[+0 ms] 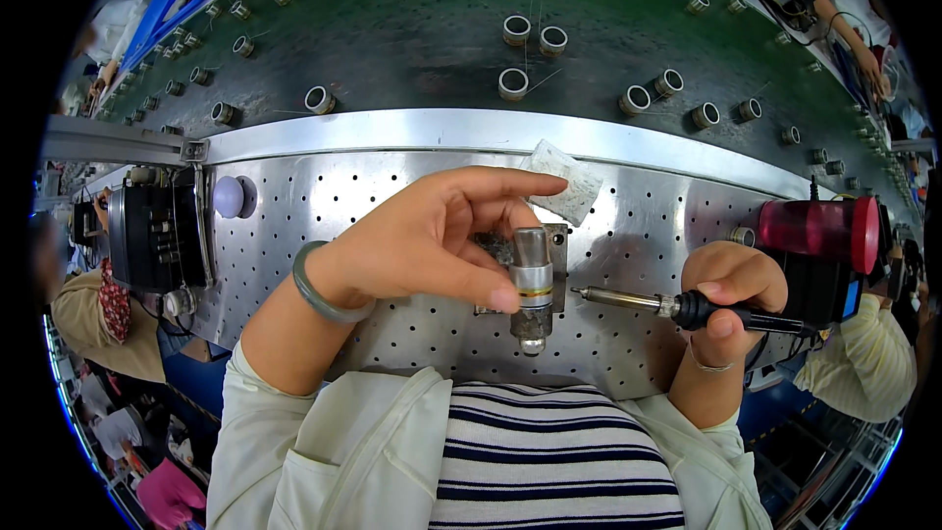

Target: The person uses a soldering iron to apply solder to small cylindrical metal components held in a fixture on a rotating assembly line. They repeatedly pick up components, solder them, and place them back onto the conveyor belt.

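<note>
My left hand (432,236) curls round a metal ring with a yellowish band (533,287), its thumb against the ring's left side and its index finger stretched out above. The ring sits around a dark metal post (532,322) with a rounded shiny end. Behind the post is a small metal bracket (559,245). In my right hand (734,285) is a soldering iron (702,312) with a black handle. Its bare tip points left and stays a short way off the ring. Some fingertips of my left hand are hidden behind the post.
A perforated metal worktop (442,339) lies under my hands, with a crumpled whitish sheet (569,182) on it. Beyond its raised edge runs a green belt (422,49) bearing several metal rings. A red container (819,233) stands right, a black device (157,236) and purple knob (229,197) left.
</note>
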A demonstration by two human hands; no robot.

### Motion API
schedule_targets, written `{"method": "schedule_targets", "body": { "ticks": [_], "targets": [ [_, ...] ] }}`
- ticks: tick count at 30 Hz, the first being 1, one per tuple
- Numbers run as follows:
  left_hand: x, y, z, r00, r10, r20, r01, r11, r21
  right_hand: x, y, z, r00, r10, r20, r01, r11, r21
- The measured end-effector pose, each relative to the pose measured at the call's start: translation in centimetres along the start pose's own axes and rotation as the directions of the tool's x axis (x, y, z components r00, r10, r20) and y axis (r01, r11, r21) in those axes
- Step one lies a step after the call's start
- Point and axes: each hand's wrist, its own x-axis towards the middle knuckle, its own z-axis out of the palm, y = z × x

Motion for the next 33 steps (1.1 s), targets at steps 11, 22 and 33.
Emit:
{"method": "schedule_targets", "body": {
  "ticks": [11, 22, 33],
  "targets": [
    [0.0, 0.0, 0.6, 0.996, -0.07, -0.051, 0.069, 0.997, -0.019, -0.3, 0.3, 0.4, 0.994, 0.107, 0.014, -0.107, 0.994, 0.005],
    [-0.1, 0.2, 0.5, 0.996, -0.079, -0.039, 0.076, 0.995, -0.07, -0.3, 0.2, 0.4, 0.99, 0.138, -0.002, -0.137, 0.989, 0.048],
    [-0.1, 0.2, 0.6, 0.997, -0.074, -0.037, 0.071, 0.995, -0.07, -0.3, 0.3, 0.5, 0.991, 0.132, 0.005, -0.132, 0.991, -0.008]
  ]
}}
